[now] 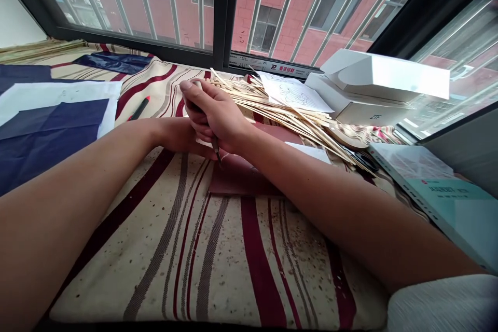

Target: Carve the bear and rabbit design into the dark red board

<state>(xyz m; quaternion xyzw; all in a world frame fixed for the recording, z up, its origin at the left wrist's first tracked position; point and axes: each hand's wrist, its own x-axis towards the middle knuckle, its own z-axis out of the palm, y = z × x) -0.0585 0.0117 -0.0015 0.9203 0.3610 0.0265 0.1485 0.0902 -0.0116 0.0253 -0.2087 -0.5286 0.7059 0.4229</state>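
My right hand is shut around a slim craft knife, whose dark blade tip points down below my fingers. My left hand lies partly hidden beneath my right hand, and a pale sliver shows between them. I cannot tell whether my left hand grips it. A dark red mat lies just under my hands. Beyond them spreads a bundle of thin pale wooden strips, with a sheet bearing a line drawing on top.
A striped cloth covers the wide sill. Dark blue sheets and a red-capped marker lie at left. A white ZTE box and a teal book stand at right. A barred window runs along the back.
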